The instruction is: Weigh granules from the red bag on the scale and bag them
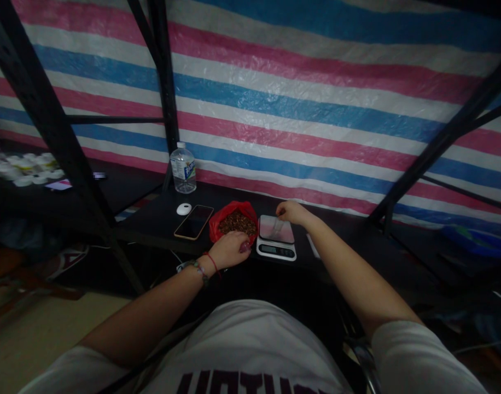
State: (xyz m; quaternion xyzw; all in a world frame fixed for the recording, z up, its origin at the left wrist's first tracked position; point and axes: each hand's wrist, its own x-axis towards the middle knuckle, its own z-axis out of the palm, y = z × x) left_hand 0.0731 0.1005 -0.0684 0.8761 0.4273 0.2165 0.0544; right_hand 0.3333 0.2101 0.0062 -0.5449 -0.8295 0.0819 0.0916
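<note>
A red plastic bag (252,210), its mouth spread wide, holds many small brown pieces (236,223) that look like seeds or beans. At its front rim my left hand (229,249) is closed, with a bunched reddish bit at the fingertips that looks like part of the bag. To the right of the bag stands a white digital kitchen scale (276,251) with a lit display too small to read. Over its pan, my right hand (292,212) pinches a thin see-through piece (277,227), seemingly a small clear plastic bag, whose lower end reaches the pan.
A phone (194,222), a white rounded case (184,209) and a clear plastic bottle (183,168) are left of the bag on the black table (152,219). Black metal posts (164,82) frame the striped sheet (295,109). White-capped containers (24,167) crowd the far left.
</note>
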